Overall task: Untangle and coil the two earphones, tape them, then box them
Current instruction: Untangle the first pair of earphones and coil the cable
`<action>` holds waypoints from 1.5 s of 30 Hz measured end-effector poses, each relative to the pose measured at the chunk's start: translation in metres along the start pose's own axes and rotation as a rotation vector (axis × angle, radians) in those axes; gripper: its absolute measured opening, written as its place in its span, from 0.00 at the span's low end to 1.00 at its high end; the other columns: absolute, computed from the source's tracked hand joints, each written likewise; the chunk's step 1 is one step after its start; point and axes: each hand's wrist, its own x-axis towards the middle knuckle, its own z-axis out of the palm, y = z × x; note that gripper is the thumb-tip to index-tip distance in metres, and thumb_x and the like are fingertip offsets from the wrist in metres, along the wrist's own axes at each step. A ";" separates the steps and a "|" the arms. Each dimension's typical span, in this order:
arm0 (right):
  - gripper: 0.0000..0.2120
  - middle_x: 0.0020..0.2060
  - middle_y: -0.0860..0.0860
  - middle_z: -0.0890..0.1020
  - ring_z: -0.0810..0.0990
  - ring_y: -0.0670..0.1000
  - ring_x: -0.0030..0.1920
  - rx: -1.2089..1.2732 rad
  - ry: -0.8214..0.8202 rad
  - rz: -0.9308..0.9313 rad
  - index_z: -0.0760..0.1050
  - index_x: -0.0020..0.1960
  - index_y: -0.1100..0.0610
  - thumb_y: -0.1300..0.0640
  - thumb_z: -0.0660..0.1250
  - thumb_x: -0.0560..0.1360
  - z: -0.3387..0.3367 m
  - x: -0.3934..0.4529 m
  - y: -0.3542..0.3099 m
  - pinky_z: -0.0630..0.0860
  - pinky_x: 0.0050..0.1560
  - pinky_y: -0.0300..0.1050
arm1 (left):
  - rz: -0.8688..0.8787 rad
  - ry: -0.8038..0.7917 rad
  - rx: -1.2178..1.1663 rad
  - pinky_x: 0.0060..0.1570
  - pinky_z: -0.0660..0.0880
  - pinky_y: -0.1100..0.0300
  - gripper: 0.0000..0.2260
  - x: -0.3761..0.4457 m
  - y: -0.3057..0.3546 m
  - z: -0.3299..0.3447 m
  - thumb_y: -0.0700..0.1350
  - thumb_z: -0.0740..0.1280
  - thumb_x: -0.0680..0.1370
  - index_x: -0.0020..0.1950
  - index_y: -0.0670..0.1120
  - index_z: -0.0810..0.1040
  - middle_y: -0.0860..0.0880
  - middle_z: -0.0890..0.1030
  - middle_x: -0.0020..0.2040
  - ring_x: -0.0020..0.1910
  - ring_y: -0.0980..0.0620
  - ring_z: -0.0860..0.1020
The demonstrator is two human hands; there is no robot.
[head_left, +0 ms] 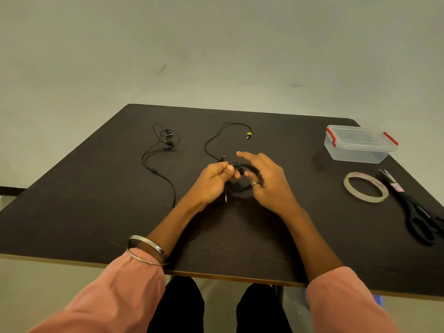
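Note:
Over the middle of the dark table (pixel 96 207), my left hand (pixel 213 180) pinches a black earphone cable that is partly wound into a coil (pixel 240 186). My right hand (pixel 266 182) rests against the coil's right side with the fingers spread and the index finger raised. A silver plug hangs down below the left hand. The cable's loose end runs away from me to a yellow-tipped piece (pixel 249 135). A second black earphone (pixel 161 152) lies uncoiled at the left, its buds at the far end.
A clear plastic box (pixel 358 147) with red clips, lid on, stands at the far right. Nearer me on the right lie a tape roll (pixel 365 187) and black scissors (pixel 415 210). Behind the table is a pale wall.

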 end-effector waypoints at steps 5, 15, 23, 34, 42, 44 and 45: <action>0.28 0.45 0.50 0.70 0.71 0.48 0.40 -0.147 -0.103 -0.009 0.67 0.72 0.51 0.68 0.58 0.74 0.000 -0.002 0.004 0.74 0.40 0.41 | 0.229 -0.041 0.338 0.43 0.70 0.69 0.10 -0.001 -0.004 0.002 0.40 0.57 0.82 0.50 0.41 0.78 0.48 0.79 0.45 0.42 0.57 0.76; 0.15 0.47 0.54 0.80 0.78 0.52 0.48 -0.133 -0.053 0.100 0.80 0.54 0.61 0.71 0.62 0.71 0.000 0.002 0.005 0.72 0.47 0.37 | 0.363 0.067 0.478 0.40 0.65 0.71 0.14 -0.001 -0.004 0.002 0.47 0.60 0.80 0.55 0.39 0.80 0.44 0.79 0.44 0.42 0.53 0.74; 0.17 0.46 0.52 0.83 0.83 0.47 0.46 0.277 0.035 0.306 0.76 0.56 0.55 0.71 0.66 0.72 0.004 0.002 -0.001 0.81 0.48 0.43 | 0.368 0.262 0.349 0.41 0.69 0.74 0.11 -0.001 -0.004 0.000 0.41 0.69 0.77 0.59 0.45 0.81 0.51 0.80 0.43 0.38 0.64 0.74; 0.21 0.49 0.48 0.80 0.79 0.44 0.49 0.097 0.002 0.186 0.72 0.61 0.56 0.68 0.71 0.70 0.013 0.000 0.001 0.74 0.49 0.29 | 0.131 0.171 0.005 0.26 0.70 0.63 0.07 -0.004 0.000 0.005 0.41 0.64 0.80 0.51 0.43 0.82 0.51 0.78 0.32 0.25 0.58 0.71; 0.14 0.49 0.51 0.77 0.77 0.42 0.50 0.167 0.154 0.123 0.79 0.54 0.55 0.69 0.69 0.71 0.012 0.000 0.001 0.74 0.47 0.31 | 0.075 0.127 -0.072 0.26 0.71 0.63 0.09 -0.002 -0.003 0.004 0.40 0.63 0.80 0.57 0.43 0.81 0.46 0.80 0.37 0.27 0.57 0.71; 0.13 0.50 0.52 0.78 0.78 0.46 0.52 0.249 0.142 0.161 0.79 0.52 0.54 0.68 0.67 0.72 0.014 -0.001 0.002 0.76 0.52 0.38 | 0.066 0.114 -0.092 0.27 0.71 0.64 0.10 -0.002 -0.003 0.004 0.40 0.63 0.80 0.59 0.43 0.80 0.49 0.80 0.38 0.28 0.59 0.71; 0.12 0.50 0.52 0.78 0.78 0.47 0.53 0.309 0.129 0.202 0.78 0.52 0.53 0.67 0.66 0.73 0.015 -0.001 0.003 0.78 0.54 0.43 | 0.070 0.110 -0.094 0.28 0.72 0.65 0.11 -0.002 -0.003 0.004 0.40 0.63 0.80 0.60 0.43 0.80 0.50 0.80 0.39 0.28 0.60 0.72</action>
